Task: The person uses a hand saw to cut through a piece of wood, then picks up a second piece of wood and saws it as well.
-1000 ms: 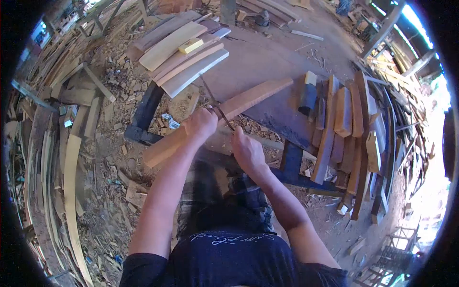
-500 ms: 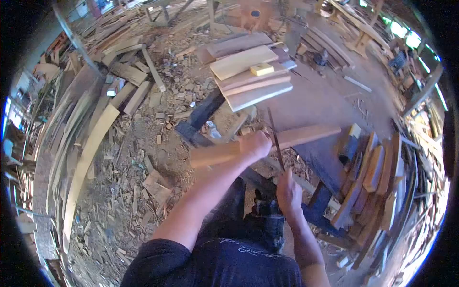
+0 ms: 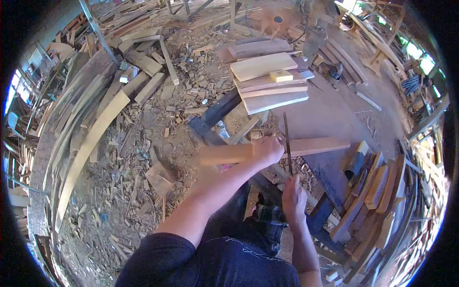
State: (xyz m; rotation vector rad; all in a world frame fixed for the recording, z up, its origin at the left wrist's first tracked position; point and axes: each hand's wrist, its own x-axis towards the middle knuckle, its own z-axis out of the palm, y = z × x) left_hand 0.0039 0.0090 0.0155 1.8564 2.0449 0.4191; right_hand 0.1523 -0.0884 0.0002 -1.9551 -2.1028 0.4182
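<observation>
A reddish-brown length of wood [image 3: 318,146] lies crosswise in front of me. My left hand [image 3: 267,150] is closed round its middle. In my right hand [image 3: 294,193] is the lower end of a thin dark rod-like tool [image 3: 288,143], which stands out past the far edge of the wood. The tool crosses the wood just right of my left hand. Its exact kind cannot be made out.
Stacked boards [image 3: 265,67] with a small yellow block [image 3: 281,75] lie beyond the wood. Dark beams [image 3: 220,112] run under the work. Curved pieces [image 3: 377,187] are piled at right, long planks [image 3: 93,143] at left. Scraps litter the ground.
The whole view has shifted, so the boards and hands appear further right and lower. Both hands keep their grips, and the tool still crosses the wood, standing slightly more upright.
</observation>
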